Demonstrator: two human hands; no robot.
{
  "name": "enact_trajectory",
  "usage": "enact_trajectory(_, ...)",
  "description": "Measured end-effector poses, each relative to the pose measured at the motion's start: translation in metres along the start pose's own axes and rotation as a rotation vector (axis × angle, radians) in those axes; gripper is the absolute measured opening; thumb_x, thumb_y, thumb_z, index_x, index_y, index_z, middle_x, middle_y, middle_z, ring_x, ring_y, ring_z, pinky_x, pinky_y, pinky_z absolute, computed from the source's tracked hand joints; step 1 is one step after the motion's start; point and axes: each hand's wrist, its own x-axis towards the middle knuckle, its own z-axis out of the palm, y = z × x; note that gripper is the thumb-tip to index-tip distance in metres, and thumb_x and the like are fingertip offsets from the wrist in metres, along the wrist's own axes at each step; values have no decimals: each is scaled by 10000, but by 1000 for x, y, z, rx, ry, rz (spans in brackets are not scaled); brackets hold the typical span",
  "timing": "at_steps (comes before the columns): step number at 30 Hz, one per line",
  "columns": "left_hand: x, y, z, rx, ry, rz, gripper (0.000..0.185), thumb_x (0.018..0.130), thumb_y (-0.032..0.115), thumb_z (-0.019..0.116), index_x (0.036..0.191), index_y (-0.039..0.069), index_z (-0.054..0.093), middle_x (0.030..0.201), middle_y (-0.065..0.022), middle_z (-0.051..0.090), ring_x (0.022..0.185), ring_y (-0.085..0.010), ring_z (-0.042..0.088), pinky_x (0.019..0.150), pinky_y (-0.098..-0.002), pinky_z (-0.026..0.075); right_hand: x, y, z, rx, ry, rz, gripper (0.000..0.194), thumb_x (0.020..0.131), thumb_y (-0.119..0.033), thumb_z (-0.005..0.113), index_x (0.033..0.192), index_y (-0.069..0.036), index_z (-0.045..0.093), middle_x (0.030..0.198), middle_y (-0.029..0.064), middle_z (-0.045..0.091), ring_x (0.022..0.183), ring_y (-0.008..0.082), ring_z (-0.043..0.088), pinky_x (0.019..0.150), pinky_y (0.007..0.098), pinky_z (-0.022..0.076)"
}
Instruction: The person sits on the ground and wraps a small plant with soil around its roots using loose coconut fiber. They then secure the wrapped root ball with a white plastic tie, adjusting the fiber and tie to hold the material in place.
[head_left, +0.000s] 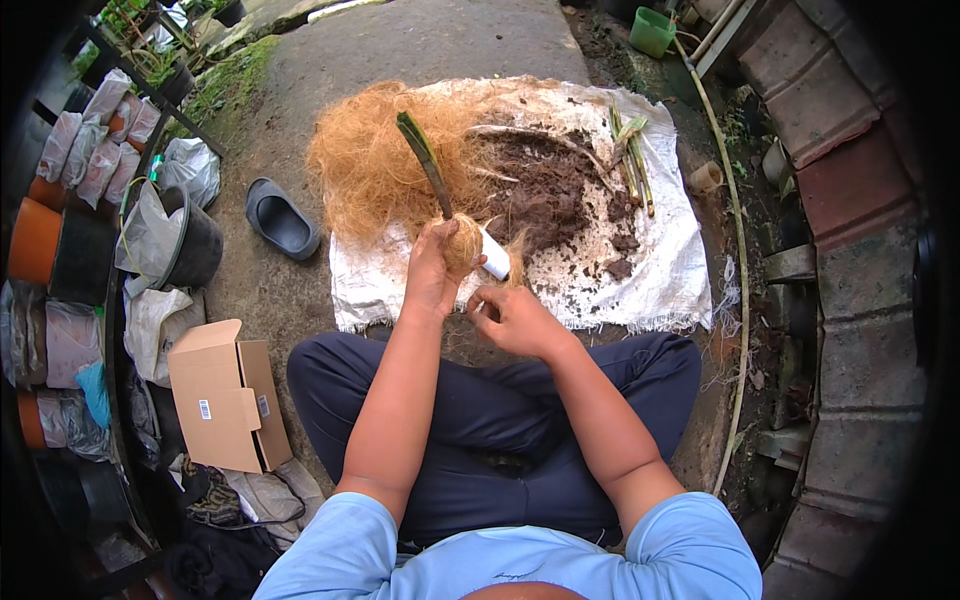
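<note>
My left hand (433, 266) grips a round ball wrapped in coconut fibre (465, 244). From the top of the ball rises a thick, cut green plant stem (425, 161), tilted to the left. Just below and to the right of the ball is my right hand (510, 319), its thumb and fingertips curled together. Any thread between those fingers is too fine to make out. A white spool, apparently of thread (493, 256), lies on the sack between the ball and my right hand, close to a loose tuft of fibre (517, 259).
On the white woven sack (679, 262) lie a heap of coconut fibre (367, 157), dark soil (547, 195) and cut green stalks (637, 165). To the left are a grey clog (281, 217), a black bucket (199, 244) and a cardboard box (217, 397). A hose (739, 247) runs along the right.
</note>
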Motion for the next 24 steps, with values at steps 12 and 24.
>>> enact_trajectory(12,0,0,4,94,51,73,345,955,127,710,1249,108,531,1077,-66,678,926,-193,721,738,-402,648,-9,-20,-4,-18,-1,-177,219,983,-180,679,1158,-54,721,744,119,688,625,203,652,619,358,512)
enact_trajectory(24,-5,3,8,234,0,-33,329,953,137,728,1259,81,622,1039,-73,711,889,-172,720,715,-347,625,-17,-23,-39,197,140,-230,204,1001,-151,674,1108,-23,792,729,32,708,627,71,575,588,288,458)
